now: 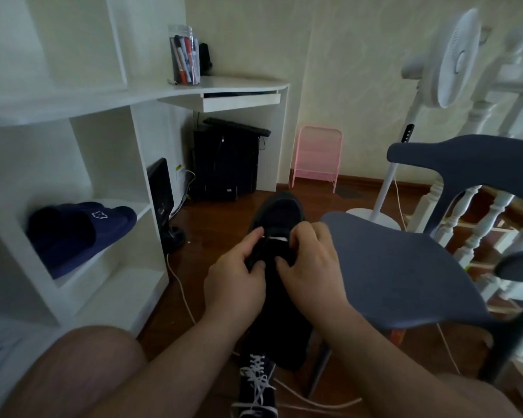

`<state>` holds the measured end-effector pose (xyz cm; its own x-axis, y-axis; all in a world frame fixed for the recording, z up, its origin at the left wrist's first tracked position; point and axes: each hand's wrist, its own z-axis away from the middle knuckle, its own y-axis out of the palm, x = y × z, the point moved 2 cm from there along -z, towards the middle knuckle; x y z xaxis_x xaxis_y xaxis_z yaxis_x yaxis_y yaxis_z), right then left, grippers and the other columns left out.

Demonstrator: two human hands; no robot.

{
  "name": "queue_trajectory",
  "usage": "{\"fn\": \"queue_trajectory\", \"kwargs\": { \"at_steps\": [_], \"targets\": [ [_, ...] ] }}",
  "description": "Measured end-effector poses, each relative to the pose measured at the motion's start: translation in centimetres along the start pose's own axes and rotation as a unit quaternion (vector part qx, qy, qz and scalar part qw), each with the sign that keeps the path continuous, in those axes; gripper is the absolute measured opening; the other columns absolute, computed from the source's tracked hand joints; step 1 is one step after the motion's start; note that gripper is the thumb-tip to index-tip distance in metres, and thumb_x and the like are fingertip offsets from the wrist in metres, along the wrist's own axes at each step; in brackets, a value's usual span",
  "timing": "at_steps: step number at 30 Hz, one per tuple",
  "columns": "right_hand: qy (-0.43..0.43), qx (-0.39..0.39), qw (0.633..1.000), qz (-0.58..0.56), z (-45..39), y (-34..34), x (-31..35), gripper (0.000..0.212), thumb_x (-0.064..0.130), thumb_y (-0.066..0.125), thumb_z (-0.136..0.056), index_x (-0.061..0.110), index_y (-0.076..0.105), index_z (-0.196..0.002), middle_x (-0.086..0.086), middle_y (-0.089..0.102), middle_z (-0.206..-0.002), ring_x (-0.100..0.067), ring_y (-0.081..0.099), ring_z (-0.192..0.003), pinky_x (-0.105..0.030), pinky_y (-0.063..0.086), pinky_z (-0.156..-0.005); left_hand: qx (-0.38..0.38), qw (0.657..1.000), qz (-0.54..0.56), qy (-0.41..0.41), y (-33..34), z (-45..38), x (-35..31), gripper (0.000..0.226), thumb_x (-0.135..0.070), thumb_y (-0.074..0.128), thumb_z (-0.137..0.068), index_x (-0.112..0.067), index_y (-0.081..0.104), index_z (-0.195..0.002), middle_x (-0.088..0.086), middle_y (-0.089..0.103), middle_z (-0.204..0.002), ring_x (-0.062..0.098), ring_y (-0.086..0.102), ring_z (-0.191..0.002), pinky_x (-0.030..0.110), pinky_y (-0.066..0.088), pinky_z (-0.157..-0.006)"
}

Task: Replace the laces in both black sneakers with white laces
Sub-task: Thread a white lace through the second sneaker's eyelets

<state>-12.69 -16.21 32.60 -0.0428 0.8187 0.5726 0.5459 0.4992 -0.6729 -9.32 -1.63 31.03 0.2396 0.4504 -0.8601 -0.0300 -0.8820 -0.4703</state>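
Left hand (234,277) and right hand (310,267) both pinch the sneaker (280,212) at its white lace (278,238).

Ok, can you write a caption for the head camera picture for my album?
Both hands, left and right, thread a white lace into a black sneaker; the other sneaker is already laced white.

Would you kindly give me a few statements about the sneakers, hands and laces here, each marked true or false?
1. Both hands, left hand and right hand, grip the held sneaker. True.
2. A white lace crosses that sneaker near the fingertips. True.
3. The second sneaker on the floor has no laces. False: it carries white laces.
4. The held sneaker rests on the blue chair. False: it is beside the chair.
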Motion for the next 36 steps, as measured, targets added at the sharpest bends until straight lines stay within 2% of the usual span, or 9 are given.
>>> {"fn": "queue_trajectory", "kwargs": {
  "at_steps": [6,14,17,19,21,24,29,32,36],
  "targets": [
    [0.112,0.072,0.99,0.043,-0.6,0.7,-2.7,0.018,0.042,0.051,-0.105,0.027,0.051,-0.096,0.004,0.062,-0.086,-0.021,0.064,-0.08,-0.044,0.056,-0.071,-0.036,0.99,0.134,-0.001,-0.6,-0.6,0.8,0.056,-0.033,0.075,-0.093,-0.068,0.053,-0.131,-0.014,0.071,-0.076,0.009,0.072,-0.079,0.038,0.064,-0.077],
    [0.063,0.087,0.978,0.178,-1.0,1.8,-2.3,0.034,0.05,0.039,-0.108,0.024,0.057,-0.095,-0.005,0.063,-0.087,-0.035,0.059,-0.079,-0.037,0.042,-0.06,-0.13,0.925,0.335,-0.123,-3.1,-3.1,1.0,0.018,-0.004,0.075,-0.093,-0.021,0.076,-0.097,0.0,0.078,-0.094,0.006,0.073,-0.08,0.018,0.059,-0.076],
    [0.11,0.099,0.976,0.157,-1.3,1.8,-3.9,0.035,0.048,0.038,-0.107,0.023,0.056,-0.091,-0.006,0.056,-0.085,-0.035,0.056,-0.079,-0.04,0.045,-0.064,-0.186,0.86,0.439,-0.183,-7.8,-6.7,3.8,0.023,-0.003,0.059,-0.104,-0.012,0.07,-0.122,0.015,0.073,-0.118,0.015,0.073,-0.082,0.016,0.058,-0.073],
    [0.14,0.094,0.975,0.146,-1.5,1.4,-5.6,0.034,0.047,0.038,-0.107,0.022,0.057,-0.092,-0.009,0.059,-0.089,-0.038,0.059,-0.083,-0.041,0.046,-0.065,-0.205,0.876,0.38,-0.217,-11.9,-9.9,7.3,0.036,-0.005,0.041,-0.111,0.005,0.052,-0.143,0.036,0.054,-0.14,0.037,0.065,-0.108,0.024,0.057,-0.084],
    [0.142,0.091,0.974,0.151,-1.3,1.1,-6.9,0.032,0.045,0.038,-0.107,0.026,0.063,-0.107,-0.012,0.065,-0.097,-0.036,0.056,-0.081,-0.041,0.045,-0.066,-0.247,0.918,0.179,-0.252,-13.9,-10.8,10.2,0.04,-0.017,0.036,-0.111,0.005,0.053,-0.14,0.035,0.055,-0.133,0.045,0.059,-0.119,0.045,0.053,-0.095],
    [0.128,0.095,0.976,0.147,-0.9,1.3,-6.9,0.035,0.049,0.034,-0.109,0.028,0.061,-0.113,-0.011,0.067,-0.099,-0.033,0.05,-0.077,-0.04,0.043,-0.066,-0.288,0.836,0.373,-0.281,-11.2,-9.4,11.2,0.038,-0.009,0.034,-0.108,-0.01,0.063,-0.132,0.005,0.062,-0.088,0.016,0.063,-0.067,0.025,0.049,-0.057],
    [0.086,0.088,0.981,0.15,-1.1,2.5,-4.7,0.04,0.056,0.033,-0.108,0.024,0.051,-0.092,-0.003,0.056,-0.084,-0.032,0.052,-0.074,-0.038,0.041,-0.062,-0.02,0.986,0.117,-0.114,-1.4,-5.1,8.3,0.027,-0.043,0.046,-0.11,-0.023,0.059,-0.123,-0.003,0.057,-0.089,0.015,0.049,-0.068,0.029,0.04,-0.058],
    [0.06,0.077,0.984,0.15,-1.2,2.9,-3.6,0.04,0.056,0.032,-0.108,0.025,0.049,-0.091,-0.002,0.056,-0.082,-0.031,0.053,-0.072,-0.038,0.04,-0.061,0.023,0.997,-0.046,0.064,-0.2,-4.3,6.0,0.025,-0.052,0.049,-0.106,-0.027,0.053,-0.105,-0.004,0.057,-0.091,0.015,0.056,-0.078,0.031,0.039,-0.062],
    [0.038,0.063,0.985,0.155,-1.3,3.0,-2.5,0.038,0.054,0.032,-0.109,0.026,0.044,-0.086,0.0,0.052,-0.078,-0.03,0.046,-0.068,-0.038,0.036,-0.061,0.01,0.993,-0.086,0.08,-0.4,-4.9,5.9,0.018,-0.045,0.045,-0.109,-0.028,0.05,-0.102,-0.006,0.057,-0.086,0.012,0.057,-0.078,0.034,0.04,-0.063]
  ]
}}
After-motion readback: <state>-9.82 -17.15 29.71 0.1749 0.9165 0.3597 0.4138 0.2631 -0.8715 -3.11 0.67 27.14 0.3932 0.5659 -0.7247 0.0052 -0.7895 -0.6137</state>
